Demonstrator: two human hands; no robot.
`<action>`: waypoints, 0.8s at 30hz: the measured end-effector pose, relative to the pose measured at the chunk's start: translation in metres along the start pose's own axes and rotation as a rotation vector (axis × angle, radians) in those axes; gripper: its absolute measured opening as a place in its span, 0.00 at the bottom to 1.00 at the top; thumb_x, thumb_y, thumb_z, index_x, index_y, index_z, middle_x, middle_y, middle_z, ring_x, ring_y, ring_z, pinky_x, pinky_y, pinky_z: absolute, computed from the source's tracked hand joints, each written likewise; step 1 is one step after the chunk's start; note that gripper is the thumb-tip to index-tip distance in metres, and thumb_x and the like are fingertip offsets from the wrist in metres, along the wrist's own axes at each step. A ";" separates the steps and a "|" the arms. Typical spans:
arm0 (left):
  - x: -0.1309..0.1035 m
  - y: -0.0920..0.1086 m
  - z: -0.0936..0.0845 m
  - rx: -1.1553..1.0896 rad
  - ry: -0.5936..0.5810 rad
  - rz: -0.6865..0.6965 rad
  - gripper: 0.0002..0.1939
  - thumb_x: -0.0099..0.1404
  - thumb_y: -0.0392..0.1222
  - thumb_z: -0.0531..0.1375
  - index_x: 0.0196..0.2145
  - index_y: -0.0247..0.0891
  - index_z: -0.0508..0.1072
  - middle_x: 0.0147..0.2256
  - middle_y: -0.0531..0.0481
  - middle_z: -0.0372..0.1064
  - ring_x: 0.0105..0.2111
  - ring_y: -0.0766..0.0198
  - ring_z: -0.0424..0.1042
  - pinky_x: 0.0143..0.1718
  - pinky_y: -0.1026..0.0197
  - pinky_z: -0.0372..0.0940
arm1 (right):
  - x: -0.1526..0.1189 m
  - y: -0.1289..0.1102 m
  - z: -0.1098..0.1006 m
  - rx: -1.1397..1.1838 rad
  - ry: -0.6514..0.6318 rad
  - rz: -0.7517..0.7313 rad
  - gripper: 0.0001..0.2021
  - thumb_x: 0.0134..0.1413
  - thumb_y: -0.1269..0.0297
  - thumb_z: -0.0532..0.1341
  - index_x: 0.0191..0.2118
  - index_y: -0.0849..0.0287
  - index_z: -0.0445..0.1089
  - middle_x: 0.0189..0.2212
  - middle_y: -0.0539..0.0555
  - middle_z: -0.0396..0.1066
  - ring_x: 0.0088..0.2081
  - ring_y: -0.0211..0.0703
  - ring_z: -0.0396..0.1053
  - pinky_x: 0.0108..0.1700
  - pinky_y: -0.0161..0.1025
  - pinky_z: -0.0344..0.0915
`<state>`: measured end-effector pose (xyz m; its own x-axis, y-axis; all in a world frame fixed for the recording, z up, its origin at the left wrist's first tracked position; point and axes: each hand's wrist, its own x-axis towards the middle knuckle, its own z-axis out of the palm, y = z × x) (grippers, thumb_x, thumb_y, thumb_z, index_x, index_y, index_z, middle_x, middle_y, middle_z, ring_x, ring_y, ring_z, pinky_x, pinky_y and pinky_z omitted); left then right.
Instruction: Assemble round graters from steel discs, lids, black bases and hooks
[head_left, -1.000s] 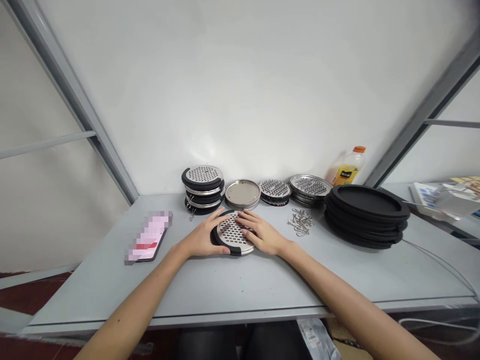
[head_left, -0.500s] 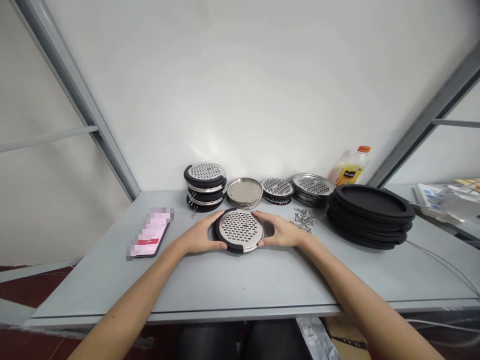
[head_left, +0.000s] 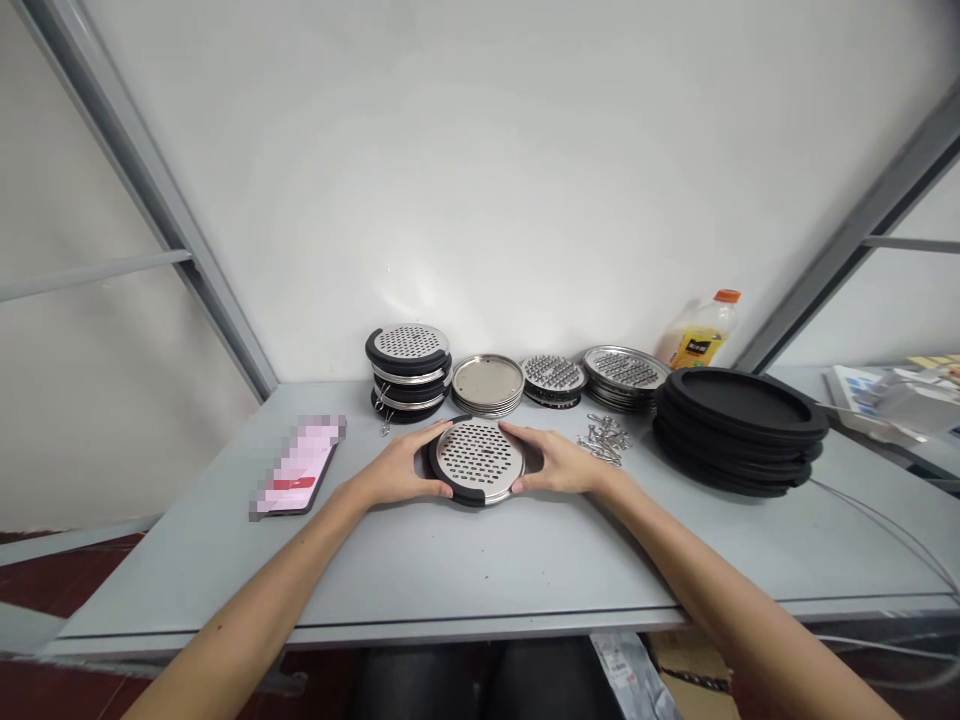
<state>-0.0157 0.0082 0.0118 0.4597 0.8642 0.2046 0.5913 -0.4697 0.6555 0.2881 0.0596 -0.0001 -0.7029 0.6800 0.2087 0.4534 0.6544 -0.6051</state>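
Observation:
A round metal grater (head_left: 480, 459) with rows of slots and a black crescent-shaped rim on its left lies flat on the grey table in front of me. My left hand (head_left: 401, 466) grips the black rim, thumb at the near edge and fingers at the far edge. On the opposite side, my right hand (head_left: 553, 462) curls around the bare metal edge, thumb and fingers pressed to it. Close behind are a stack of plain metal discs (head_left: 489, 380) and a stack of smaller grater plates (head_left: 553, 374).
At the back left stands a stack of black-rimmed graters (head_left: 410, 342). Larger grater plates (head_left: 625, 368), a pile of metal clasps (head_left: 604, 438) and a tall stack of black rings (head_left: 739, 430) are to the right. A phone (head_left: 300, 468) lies left; a bottle (head_left: 705, 330) stands behind.
Both hands keep their hold on the grater, which stays in place. The whole view has shifted very slightly.

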 end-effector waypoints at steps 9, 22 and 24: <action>0.000 -0.006 -0.004 0.070 -0.045 -0.020 0.58 0.47 0.60 0.70 0.67 0.42 0.46 0.66 0.41 0.46 0.65 0.43 0.48 0.64 0.43 0.47 | 0.000 -0.007 0.001 0.084 0.036 -0.036 0.52 0.37 0.47 0.72 0.66 0.62 0.51 0.63 0.65 0.56 0.62 0.62 0.58 0.63 0.55 0.55; 0.002 0.003 -0.004 0.020 -0.030 -0.003 0.57 0.42 0.57 0.72 0.65 0.44 0.52 0.64 0.45 0.54 0.62 0.44 0.55 0.63 0.46 0.51 | 0.001 -0.006 0.004 0.114 0.053 -0.081 0.49 0.35 0.48 0.72 0.63 0.61 0.57 0.61 0.63 0.60 0.60 0.63 0.60 0.61 0.55 0.57; 0.002 0.002 -0.003 0.014 -0.031 -0.018 0.57 0.42 0.58 0.72 0.65 0.43 0.53 0.64 0.44 0.54 0.62 0.43 0.55 0.63 0.46 0.51 | 0.001 -0.004 0.004 0.097 0.041 -0.046 0.50 0.34 0.48 0.73 0.64 0.62 0.56 0.61 0.64 0.60 0.59 0.63 0.61 0.62 0.56 0.56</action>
<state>-0.0159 0.0097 0.0161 0.4689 0.8666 0.1707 0.6089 -0.4572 0.6482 0.2837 0.0564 -0.0004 -0.6977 0.6644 0.2680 0.3649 0.6515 -0.6651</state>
